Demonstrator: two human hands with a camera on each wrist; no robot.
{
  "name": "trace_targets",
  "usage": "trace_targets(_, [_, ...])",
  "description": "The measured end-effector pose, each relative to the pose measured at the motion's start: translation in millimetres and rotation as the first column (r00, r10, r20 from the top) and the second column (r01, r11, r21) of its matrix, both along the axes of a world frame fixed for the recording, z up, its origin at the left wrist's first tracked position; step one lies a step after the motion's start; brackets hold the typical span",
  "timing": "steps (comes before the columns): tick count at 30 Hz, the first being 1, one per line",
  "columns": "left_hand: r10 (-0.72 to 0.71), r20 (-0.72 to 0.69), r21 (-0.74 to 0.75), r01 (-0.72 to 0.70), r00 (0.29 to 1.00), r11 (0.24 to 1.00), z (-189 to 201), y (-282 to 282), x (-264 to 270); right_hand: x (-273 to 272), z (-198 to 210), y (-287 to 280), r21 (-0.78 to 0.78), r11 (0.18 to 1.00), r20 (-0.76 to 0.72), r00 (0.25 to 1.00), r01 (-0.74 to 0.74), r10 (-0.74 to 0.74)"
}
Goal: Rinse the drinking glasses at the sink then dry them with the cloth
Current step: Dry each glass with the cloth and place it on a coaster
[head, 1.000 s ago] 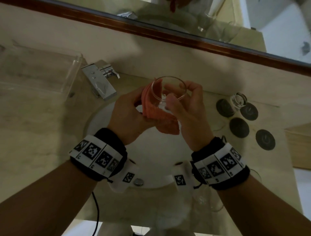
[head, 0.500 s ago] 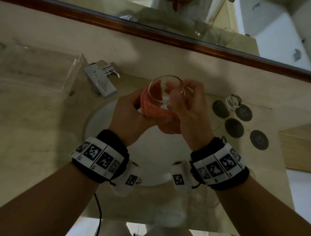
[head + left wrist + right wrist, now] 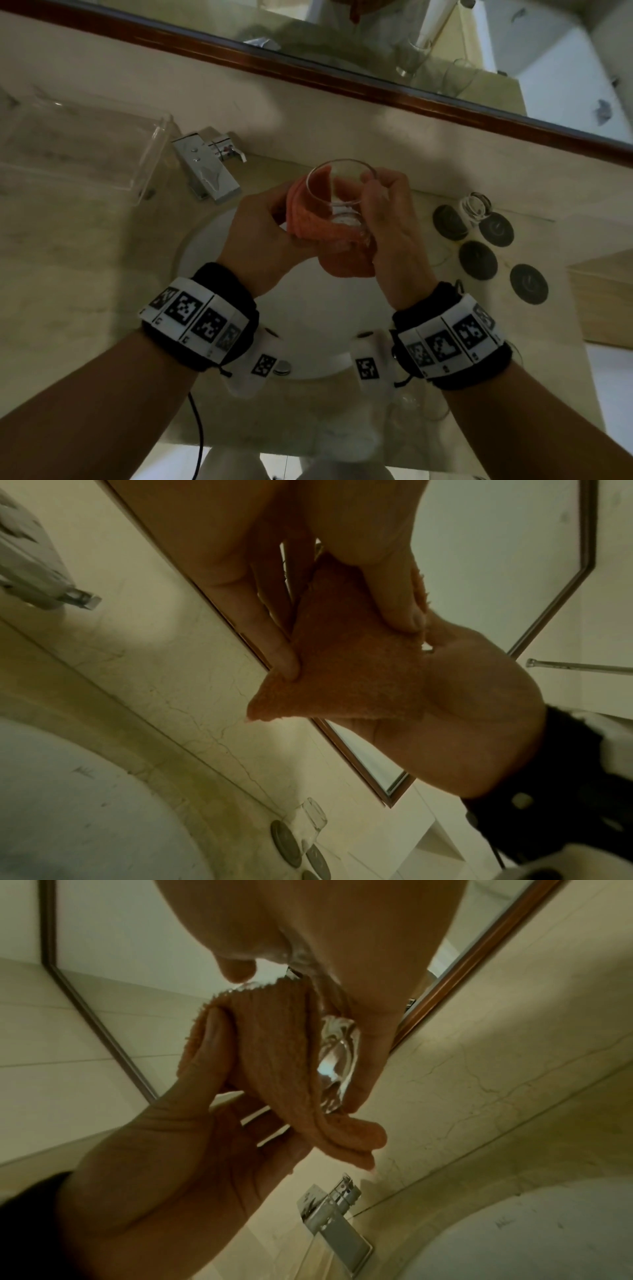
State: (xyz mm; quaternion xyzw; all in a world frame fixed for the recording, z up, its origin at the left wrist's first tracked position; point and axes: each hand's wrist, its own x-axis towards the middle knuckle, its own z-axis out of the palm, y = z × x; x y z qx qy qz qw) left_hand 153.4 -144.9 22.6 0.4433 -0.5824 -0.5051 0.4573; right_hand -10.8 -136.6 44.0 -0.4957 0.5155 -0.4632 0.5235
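A clear drinking glass (image 3: 342,192) is held above the sink basin (image 3: 308,329), mouth towards me. My right hand (image 3: 371,195) grips it by its right side and rim. My left hand (image 3: 286,214) pinches an orange cloth (image 3: 305,222) and presses it against the glass's left side and base. In the left wrist view, thumb and fingers pinch the cloth (image 3: 342,669). In the right wrist view the glass (image 3: 337,1064) sits between the cloth (image 3: 281,1056) and my right fingers. A second glass (image 3: 474,205) lies on its side by the dark coasters.
A chrome tap (image 3: 205,171) stands at the basin's back left, beside a clear plastic tray (image 3: 85,150). Several dark round coasters (image 3: 478,260) lie on the counter to the right. A framed mirror (image 3: 376,51) runs behind. A wooden box (image 3: 603,301) sits far right.
Both hands stay over the basin. The cloth has slid further round the glass's side and base, and the right fingers have shifted slightly on the rim.
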Motion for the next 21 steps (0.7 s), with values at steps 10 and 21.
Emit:
trace_targets(10, [-0.078,-0.150,0.078,0.090,0.986,0.993,-9,-2,4,-8,2,-3,0.068,0.995,0.117,0.991,-0.077,0.069])
trace_targets(21, [0.133,-0.450,0.379,0.054,0.883,0.924,-18,-6,13,-21,10,-13,0.109,0.994,-0.091,0.995,-0.030,0.040])
